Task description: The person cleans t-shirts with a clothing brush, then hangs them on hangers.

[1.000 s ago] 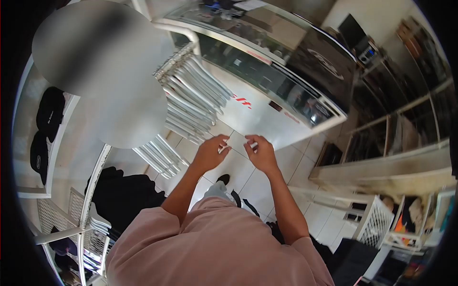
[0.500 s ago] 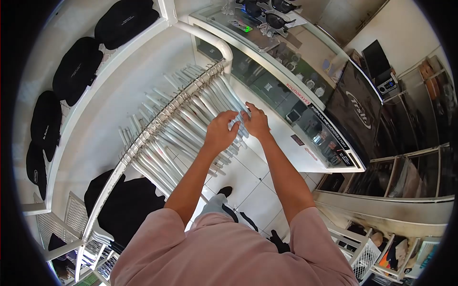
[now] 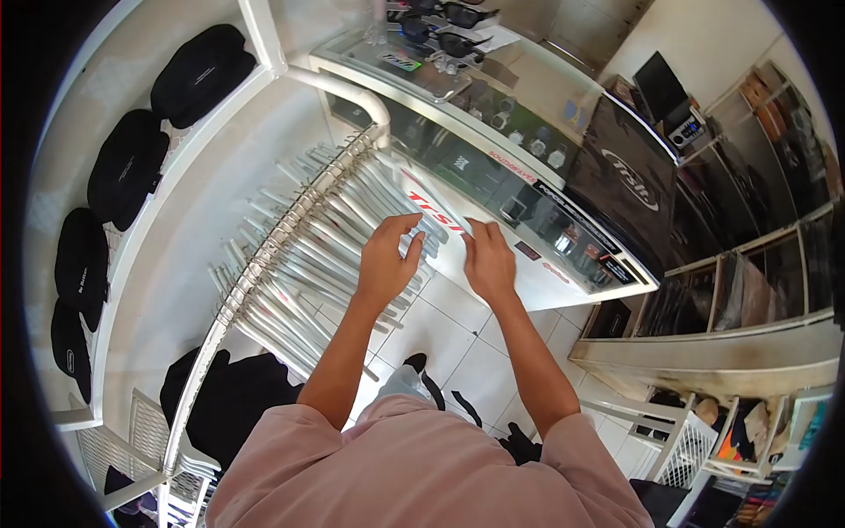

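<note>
Many white hangers [image 3: 299,255] hang close together from a curved white rail [image 3: 198,370]. My left hand [image 3: 387,260] is beside their right-hand ends, its thumb and fingers apart and nothing visible between them. The outermost white hanger [image 3: 437,200] slants away from the others, its lower end at the fingertips of my right hand [image 3: 490,261]. The fingers of that hand are closed round this end. Red lettering shows on the white counter front between the two hands.
A glass display counter [image 3: 528,180] with watches and sunglasses stands ahead and right. Black caps [image 3: 128,167] line a white shelf at left. Black clothing [image 3: 242,396] hangs at the rail's near end. Shelves with folded items [image 3: 748,304] are at right.
The view has shifted. My hands have moved farther apart, and my right hand has drawn the outermost hanger away from the others, uncovering red lettering on the counter front.
</note>
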A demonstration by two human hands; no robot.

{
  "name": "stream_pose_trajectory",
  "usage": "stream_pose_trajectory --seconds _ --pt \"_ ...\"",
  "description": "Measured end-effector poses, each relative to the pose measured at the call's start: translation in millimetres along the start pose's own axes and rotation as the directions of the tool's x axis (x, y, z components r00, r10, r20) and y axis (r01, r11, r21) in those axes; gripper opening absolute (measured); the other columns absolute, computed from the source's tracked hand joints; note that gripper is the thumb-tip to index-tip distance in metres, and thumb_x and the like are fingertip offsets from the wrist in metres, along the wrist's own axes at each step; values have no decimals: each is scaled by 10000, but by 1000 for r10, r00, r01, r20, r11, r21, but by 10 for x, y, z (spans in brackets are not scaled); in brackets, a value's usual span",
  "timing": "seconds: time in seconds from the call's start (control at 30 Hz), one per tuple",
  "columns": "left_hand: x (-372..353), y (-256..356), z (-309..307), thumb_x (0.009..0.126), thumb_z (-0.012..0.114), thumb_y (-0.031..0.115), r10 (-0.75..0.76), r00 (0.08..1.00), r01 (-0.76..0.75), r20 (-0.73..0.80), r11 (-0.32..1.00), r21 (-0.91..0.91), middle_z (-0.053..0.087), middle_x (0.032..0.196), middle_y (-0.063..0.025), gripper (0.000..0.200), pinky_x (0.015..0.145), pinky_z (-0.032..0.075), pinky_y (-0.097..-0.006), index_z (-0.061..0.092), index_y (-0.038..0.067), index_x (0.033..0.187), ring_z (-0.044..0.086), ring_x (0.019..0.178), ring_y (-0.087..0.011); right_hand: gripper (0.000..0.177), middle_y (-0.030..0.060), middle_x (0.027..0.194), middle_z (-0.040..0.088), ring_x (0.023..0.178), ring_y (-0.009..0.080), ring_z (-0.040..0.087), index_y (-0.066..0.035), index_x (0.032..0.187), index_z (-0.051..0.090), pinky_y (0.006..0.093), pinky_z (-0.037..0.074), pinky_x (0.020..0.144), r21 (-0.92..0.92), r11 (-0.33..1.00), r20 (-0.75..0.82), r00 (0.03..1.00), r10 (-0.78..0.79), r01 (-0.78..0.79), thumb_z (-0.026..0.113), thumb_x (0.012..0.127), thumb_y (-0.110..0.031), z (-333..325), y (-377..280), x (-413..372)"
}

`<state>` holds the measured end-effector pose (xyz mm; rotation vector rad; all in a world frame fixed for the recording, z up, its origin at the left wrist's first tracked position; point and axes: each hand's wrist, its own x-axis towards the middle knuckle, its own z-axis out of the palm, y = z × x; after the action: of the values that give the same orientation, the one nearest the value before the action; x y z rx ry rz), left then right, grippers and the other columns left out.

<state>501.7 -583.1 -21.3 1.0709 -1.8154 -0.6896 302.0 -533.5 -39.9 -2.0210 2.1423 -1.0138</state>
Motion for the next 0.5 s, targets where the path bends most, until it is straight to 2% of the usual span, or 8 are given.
stream_pose_trajectory --seconds 0.1,0.23,0.27,0.33,0.37,0.43,0.47,0.5 --pt "-38 285 55 942 756 146 81 995 -83 62 996 36 706 1245 -151 387 894 575 -421 675 77 1314 698 1100 -327 254 135 1020 641 835 346 686 -80 1255 680 447 569 707 98 992 -53 995 82 -77 662 1007 -131 -591 98 -571" --pt "-138 937 273 891 819 186 322 943 -330 83 937 114 636 1373 -161 548 1074 497 -442 636 102 1400 630 1259 -333 217 133 947 716 782 333 711 -33 1090 747 385 570 695 92 944 -119 938 326 -317 776 951 -197 -1573 57 -1542" --pt "-181 1107 347 875 830 194 409 903 -427 134 887 174 618 1395 -158 589 1100 476 -453 624 111 1421 616 1282 -332 232 136 933 725 776 330 714 -30 1080 751 379 571 695 137 912 -116 908 403 -387 798 930 -201 -1799 83 -1825" --pt "-354 1390 549 823 853 217 574 771 -627 277 759 174 680 1271 -153 567 1108 442 -497 658 112 1345 646 1219 -331 266 140 904 743 764 324 721 -23 1061 759 367 572 695 229 819 -107 823 558 -526 844 890 -208 -2192 72 -2437" --pt "-482 1453 689 816 852 214 556 719 -631 417 774 57 699 1211 -151 518 1058 467 -493 668 106 1289 663 1167 -333 275 145 903 748 762 325 723 -24 1065 761 368 574 694 209 824 -187 806 562 -526 854 881 -206 -2322 35 -2724" --pt "-837 1583 1046 803 849 209 533 518 -593 669 787 -169 736 1090 -147 423 956 517 -485 689 93 1177 698 1062 -339 295 156 902 759 758 327 727 -28 1074 765 369 577 694 159 825 -352 749 561 -543 873 862 -203 -2579 -58 -3286" --pt "-1076 1789 1165 820 842 216 529 478 -583 701 788 -197 738 1031 -143 369 896 526 -477 686 89 1129 703 1002 -345 341 144 913 753 749 325 716 -54 1151 767 390 577 682 -28 866 -470 771 429 -499 870 849 -175 -2702 -97 -3545" --pt "-1343 2006 1260 837 834 224 528 429 -577 733 784 -227 740 972 -139 319 836 534 -470 682 84 1081 708 943 -351 381 149 911 747 756 329 718 -53 1185 757 396 580 692 -91 832 -503 746 436 -547 869 832 -146 -2812 -170 -3785"
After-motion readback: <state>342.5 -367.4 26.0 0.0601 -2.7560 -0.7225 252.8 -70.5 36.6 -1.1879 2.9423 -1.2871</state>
